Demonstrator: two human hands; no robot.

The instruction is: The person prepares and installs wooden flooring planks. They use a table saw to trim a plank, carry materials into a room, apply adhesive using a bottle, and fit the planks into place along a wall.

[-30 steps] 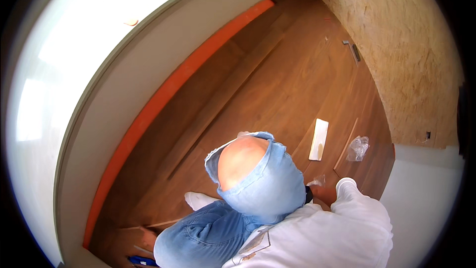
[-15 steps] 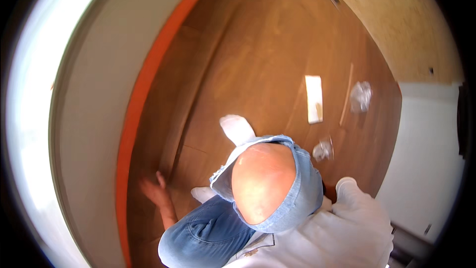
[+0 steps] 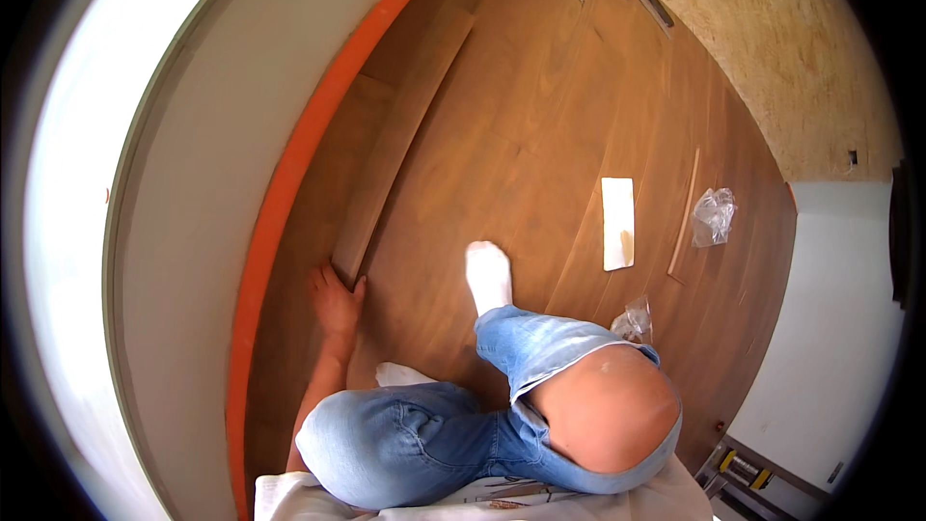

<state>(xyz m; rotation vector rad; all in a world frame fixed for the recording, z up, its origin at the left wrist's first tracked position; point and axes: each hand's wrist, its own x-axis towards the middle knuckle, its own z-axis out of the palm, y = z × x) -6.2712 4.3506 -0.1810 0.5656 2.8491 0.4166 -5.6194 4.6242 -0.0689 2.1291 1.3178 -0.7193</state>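
The left hand (image 3: 338, 309), thumb and fingers apart, is apparently handling the near end of the wooden plank (image 3: 400, 130); whether it is gripping, I cannot tell. The plank is lying on the floor (image 3: 526, 135); shifting it would be needing a firm hold. The right hand is not showing.

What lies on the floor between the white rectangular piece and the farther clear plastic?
A thin brown strip, right of the white piece, in the head view.
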